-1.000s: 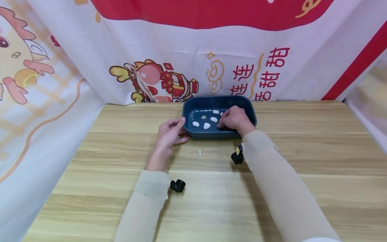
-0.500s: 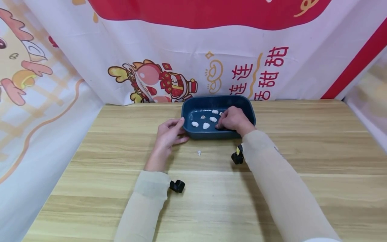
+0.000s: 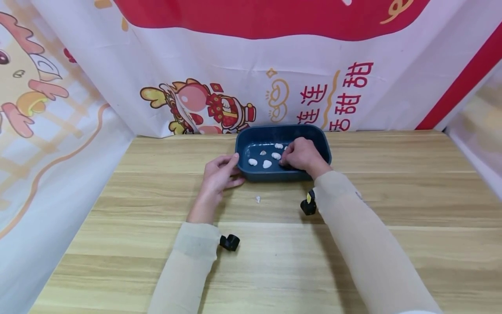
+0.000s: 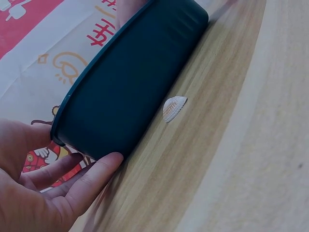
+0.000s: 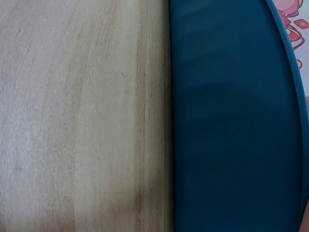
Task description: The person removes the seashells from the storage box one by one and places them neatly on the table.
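Observation:
A dark blue rectangular plastic tub [image 3: 260, 176] stands at the table's back edge. Its floor carries several small seashells, among them a white shell [image 3: 267, 164] and a smaller beige shell [image 3: 263, 153]. At the tub's left end my left hand [image 3: 217, 174] grips it, thumb at the rim and fingers against the outer wall. My right hand [image 3: 302, 155] reaches inside on the right with bent fingers near the floor; its fingertips and anything between them are hidden. One ribbed white shell [image 4: 174, 108] lies on the table in front of the tub.
The wooden table [image 3: 251, 270] spreads out toward me. Behind the tub hangs a white and red printed cloth [image 3: 227, 52], and another printed cloth [image 3: 78, 144] borders the left. A small black camera [image 3: 230, 242] is on the left wrist.
Almost nothing differs. The right fingers shift very slightly inside the tub, while the left hand, the tub and the shells stay where they were.

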### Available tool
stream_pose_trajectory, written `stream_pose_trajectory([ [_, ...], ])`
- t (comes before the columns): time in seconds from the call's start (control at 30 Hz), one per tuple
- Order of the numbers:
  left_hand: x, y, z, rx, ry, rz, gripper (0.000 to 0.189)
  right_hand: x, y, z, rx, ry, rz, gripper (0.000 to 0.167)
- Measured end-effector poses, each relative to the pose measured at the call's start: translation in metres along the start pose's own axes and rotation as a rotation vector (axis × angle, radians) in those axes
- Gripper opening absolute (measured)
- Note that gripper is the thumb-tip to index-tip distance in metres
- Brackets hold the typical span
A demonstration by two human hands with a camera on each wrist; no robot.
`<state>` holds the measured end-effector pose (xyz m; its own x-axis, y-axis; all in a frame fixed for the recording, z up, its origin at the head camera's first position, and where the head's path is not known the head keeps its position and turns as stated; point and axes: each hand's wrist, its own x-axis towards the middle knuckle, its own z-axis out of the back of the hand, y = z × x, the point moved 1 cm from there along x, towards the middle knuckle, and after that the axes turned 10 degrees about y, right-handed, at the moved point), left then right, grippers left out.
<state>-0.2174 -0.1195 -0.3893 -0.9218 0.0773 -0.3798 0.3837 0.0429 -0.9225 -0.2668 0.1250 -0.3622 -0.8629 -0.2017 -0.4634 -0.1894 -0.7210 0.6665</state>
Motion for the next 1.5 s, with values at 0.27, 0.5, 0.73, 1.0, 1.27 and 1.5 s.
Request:
stream_pose_trajectory([
  [0.27, 0.002, 0.001, -0.001, -0.013, 0.004, -0.017, 0.045, -0.002, -0.001, 0.003, 0.094, -0.113, 0.095, 0.013],
  [0.5, 0.003, 0.002, -0.006, -0.038, 0.002, -0.012, 0.046, -0.006, 0.001, 0.007, 0.09, -0.251, 0.151, 0.013],
  [0.73, 0.002, 0.0, -0.008, -0.033, -0.001, -0.011, 0.045, -0.02, 0.008, 0.012, 0.099, -0.404, 0.268, 0.013],
  [1.0, -0.001, 0.007, -0.005, -0.022, -0.022, 0.019, 0.042, -0.048, -0.002, -0.005, 0.218, -0.39, 0.322, 0.014],
  [1.27, -0.001, 0.008, -0.002, -0.016, -0.015, 0.0, 0.045, -0.072, -0.018, -0.028, 0.186, -0.329, 0.34, 0.009],
  [1.5, -0.001, 0.003, -0.003, -0.005, -0.027, 0.004, 0.044, -0.092, -0.022, -0.041, 0.114, -0.358, 0.387, 0.007],
])
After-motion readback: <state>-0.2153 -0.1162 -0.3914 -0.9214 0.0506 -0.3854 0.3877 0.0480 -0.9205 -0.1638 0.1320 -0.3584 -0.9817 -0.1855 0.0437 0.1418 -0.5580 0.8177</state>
